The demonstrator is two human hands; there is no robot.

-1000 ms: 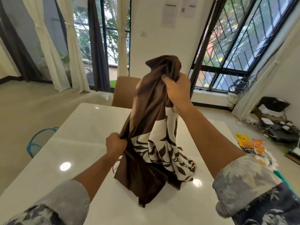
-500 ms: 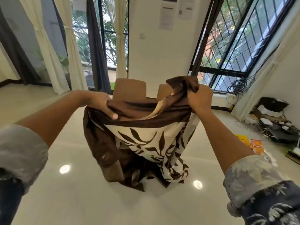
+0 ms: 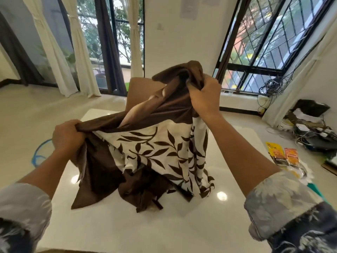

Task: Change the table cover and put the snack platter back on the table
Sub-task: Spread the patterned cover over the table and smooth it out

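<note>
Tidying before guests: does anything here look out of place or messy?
Yes. The table cover is bunched between the left hand and right hand, not spread on the table. Snack packets lie off it to the right; tangled cables litter the floor beyond.

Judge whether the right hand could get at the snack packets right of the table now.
Probably not yet: the right hand grips the cloth raised over the table; the snack packets lie apart, nothing between.

My left grip (image 3: 67, 136) holds the cloth (image 3: 164, 143) low on the left, my right grip (image 3: 204, 95) higher on the right. Its bottom rests on the desk (image 3: 109, 225); a chair (image 3: 138, 92) stands behind.
</note>
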